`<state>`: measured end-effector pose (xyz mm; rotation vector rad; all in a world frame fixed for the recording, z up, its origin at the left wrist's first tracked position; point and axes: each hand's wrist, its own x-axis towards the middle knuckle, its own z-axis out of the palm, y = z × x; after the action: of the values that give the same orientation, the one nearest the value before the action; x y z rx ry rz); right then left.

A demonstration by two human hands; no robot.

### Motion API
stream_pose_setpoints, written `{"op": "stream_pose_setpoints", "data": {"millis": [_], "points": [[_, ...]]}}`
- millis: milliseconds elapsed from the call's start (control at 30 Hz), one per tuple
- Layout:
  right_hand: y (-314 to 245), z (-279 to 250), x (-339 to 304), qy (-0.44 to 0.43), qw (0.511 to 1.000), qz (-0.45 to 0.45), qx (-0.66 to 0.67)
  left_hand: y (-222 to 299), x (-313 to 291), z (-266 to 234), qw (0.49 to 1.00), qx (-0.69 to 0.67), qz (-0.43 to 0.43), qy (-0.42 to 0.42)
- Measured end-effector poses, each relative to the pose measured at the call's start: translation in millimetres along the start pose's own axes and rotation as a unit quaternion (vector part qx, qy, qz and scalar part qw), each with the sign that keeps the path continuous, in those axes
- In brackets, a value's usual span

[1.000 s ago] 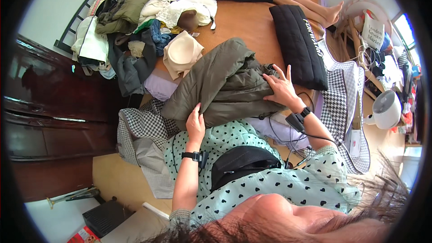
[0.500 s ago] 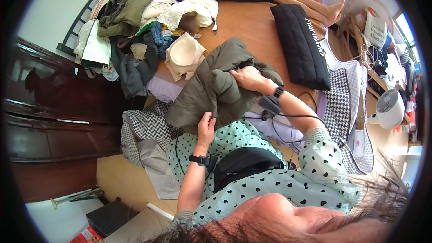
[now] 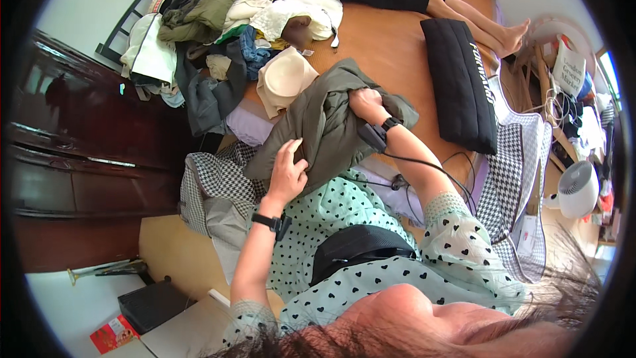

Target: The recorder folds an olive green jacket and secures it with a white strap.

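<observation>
An olive-green padded jacket [image 3: 324, 129] lies bunched over the bed's near edge, in front of my lap. My left hand [image 3: 287, 174] rests on the jacket's near left part, fingers spread and apart. Farther up and to the right, my right hand [image 3: 366, 104] is closed on a fold of the jacket, its fingertips hidden in the cloth. A black strap with a small dark box is on each wrist; a cable runs from the right one. Just beyond the jacket sits a beige moulded bra cup piece [image 3: 287, 81].
A clothes heap [image 3: 232, 33] covers the bed's far left. To the right lies a folded black padded bundle [image 3: 459, 86]. A person's legs [image 3: 474, 20] stretch across the far side. A dark wooden cabinet [image 3: 99, 139] stands left; a white fan [image 3: 578, 189] stands right.
My left hand has let go of the jacket's edge and opened its fingers, shifting left and up. My right hand still grips, its fingers curled deeper into the cloth. The whole view has shifted slightly.
</observation>
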<state>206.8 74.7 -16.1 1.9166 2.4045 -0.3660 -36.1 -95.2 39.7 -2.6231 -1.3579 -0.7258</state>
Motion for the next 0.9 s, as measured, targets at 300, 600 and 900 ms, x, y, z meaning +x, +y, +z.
{"op": "stream_pose_setpoints", "data": {"millis": [300,600,900], "points": [[-0.1,17.9,-0.3,0.091,0.995,-0.044,0.009,4.3,83.6,49.1,0.968,-0.011,-0.195,-0.159],[-10.0,23.5,-4.3,0.115,0.993,-0.005,0.014,-10.5,117.9,71.7,0.980,0.026,-0.195,-0.033],[-12.4,80.0,23.7,0.153,0.975,-0.153,-0.040,41.0,110.8,44.6,0.980,-0.150,-0.054,0.119]]}}
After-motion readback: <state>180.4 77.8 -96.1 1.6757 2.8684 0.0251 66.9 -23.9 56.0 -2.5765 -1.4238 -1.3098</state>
